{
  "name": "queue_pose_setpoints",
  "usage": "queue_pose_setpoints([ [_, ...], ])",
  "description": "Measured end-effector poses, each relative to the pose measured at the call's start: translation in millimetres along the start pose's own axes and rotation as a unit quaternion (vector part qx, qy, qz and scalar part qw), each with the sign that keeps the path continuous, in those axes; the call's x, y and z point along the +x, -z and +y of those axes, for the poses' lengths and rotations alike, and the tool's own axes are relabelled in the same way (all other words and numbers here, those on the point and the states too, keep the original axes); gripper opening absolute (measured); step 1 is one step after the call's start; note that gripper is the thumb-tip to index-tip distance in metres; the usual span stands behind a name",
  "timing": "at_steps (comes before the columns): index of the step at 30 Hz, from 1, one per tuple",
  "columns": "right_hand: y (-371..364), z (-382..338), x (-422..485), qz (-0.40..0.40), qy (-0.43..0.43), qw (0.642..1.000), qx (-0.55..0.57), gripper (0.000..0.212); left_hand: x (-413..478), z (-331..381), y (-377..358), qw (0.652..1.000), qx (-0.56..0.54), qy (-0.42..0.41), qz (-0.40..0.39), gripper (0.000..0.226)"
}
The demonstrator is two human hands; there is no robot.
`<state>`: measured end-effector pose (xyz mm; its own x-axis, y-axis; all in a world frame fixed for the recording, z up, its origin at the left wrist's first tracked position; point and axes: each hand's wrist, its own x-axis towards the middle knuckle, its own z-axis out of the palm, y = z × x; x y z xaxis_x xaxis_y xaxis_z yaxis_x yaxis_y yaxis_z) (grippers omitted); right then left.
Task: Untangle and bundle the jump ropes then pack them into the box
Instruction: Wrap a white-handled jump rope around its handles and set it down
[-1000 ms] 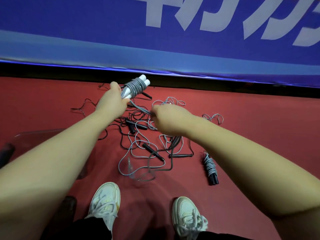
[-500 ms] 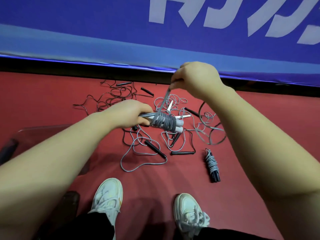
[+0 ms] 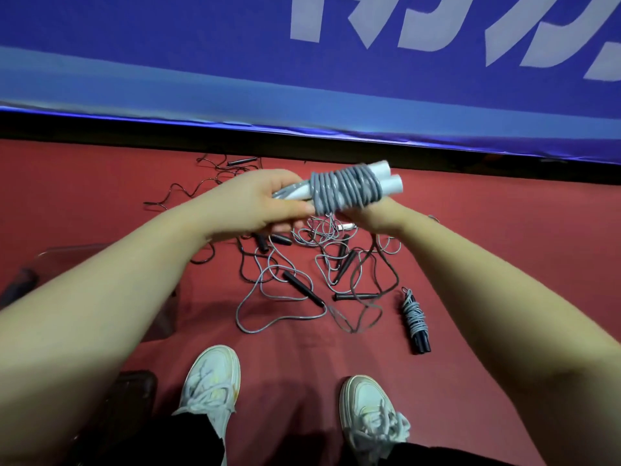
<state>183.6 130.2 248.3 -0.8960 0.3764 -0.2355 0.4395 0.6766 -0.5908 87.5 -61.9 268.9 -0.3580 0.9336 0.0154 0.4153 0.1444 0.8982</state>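
A white-handled jump rope with grey cord wound tightly round its two handles is held above the floor. My left hand grips the handles at their left end. My right hand sits under the wound coil, fingers hidden behind it. Below lies a tangle of grey and black ropes with black handles. One bundled black-handled rope lies to the right. A clear box stands at the left, mostly behind my left arm.
A blue banner with white lettering runs along the back of the red floor. My two white shoes stand at the bottom of the view. A dark object lies by the left shoe.
The bundle has risen from low over the tangle. My right hand came down from pulling the cord upward and now sits under the coil, which has more turns.
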Motion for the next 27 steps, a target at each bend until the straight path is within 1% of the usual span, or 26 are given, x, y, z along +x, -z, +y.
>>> queue_pose_setpoints([
  [3, -20.0, -7.2, 5.3, 0.061, 0.109, 0.992, 0.014, 0.033, 8.7, 4.0, -0.6, 0.996, -0.052, -0.004, 0.076, 0.015],
  [4, -25.2, -12.5, 6.0, 0.065, 0.119, 0.991, 0.009, 0.035, 12.2, 4.3, -0.3, 0.993, -0.049, -0.006, 0.103, 0.017],
  [6, -37.5, -18.3, 7.0, 0.044, 0.133, 0.989, -0.039, 0.030, 18.7, 4.9, 1.3, 0.988, -0.044, -0.004, 0.145, 0.021],
  [8, -49.7, -21.5, 8.9, 0.021, 0.141, 0.984, -0.108, 0.022, 22.1, 2.3, 4.9, 0.983, -0.088, 0.020, 0.160, 0.016],
  [11, -57.0, -20.9, 10.6, 0.041, 0.134, 0.971, -0.192, 0.021, 20.1, -9.1, 13.4, 0.976, -0.151, 0.043, 0.149, 0.015],
  [13, -59.0, -19.4, 9.4, 0.056, 0.131, 0.959, -0.245, 0.027, 16.9, -16.1, 17.7, 0.964, -0.186, 0.051, 0.182, 0.009],
  [14, -59.4, -20.2, 7.9, 0.065, 0.133, 0.953, -0.263, 0.028, 15.9, -19.7, 19.1, 0.957, -0.192, 0.062, 0.207, 0.012],
  [15, -59.2, -22.0, 6.3, 0.075, 0.132, 0.948, -0.280, 0.028, 15.4, -23.6, 19.8, 0.954, -0.177, 0.072, 0.230, 0.017],
  [18, -55.0, -30.1, 1.2, 0.109, 0.127, 0.921, -0.352, 0.018, 17.7, -37.5, 20.7, 0.956, -0.043, 0.095, 0.275, 0.023],
  [20, -48.4, -40.1, -6.7, 0.135, 0.142, 0.890, -0.412, 0.017, 19.0, -46.4, 24.3, 0.947, 0.043, 0.114, 0.296, 0.015],
  [22, -41.5, -51.2, -17.1, 0.150, 0.172, 0.858, -0.461, 0.021, 19.1, -51.2, 27.6, 0.937, 0.103, 0.135, 0.306, 0.011],
  [24, -34.0, -62.8, -25.5, 0.153, 0.200, 0.830, -0.498, 0.025, 18.4, -52.8, 26.3, 0.935, 0.159, 0.138, 0.286, 0.011],
  [27, -17.3, -76.3, -28.2, 0.177, 0.242, 0.797, -0.524, 0.027, 17.4, -50.4, 18.1, 0.935, 0.242, 0.129, 0.223, 0.011],
])
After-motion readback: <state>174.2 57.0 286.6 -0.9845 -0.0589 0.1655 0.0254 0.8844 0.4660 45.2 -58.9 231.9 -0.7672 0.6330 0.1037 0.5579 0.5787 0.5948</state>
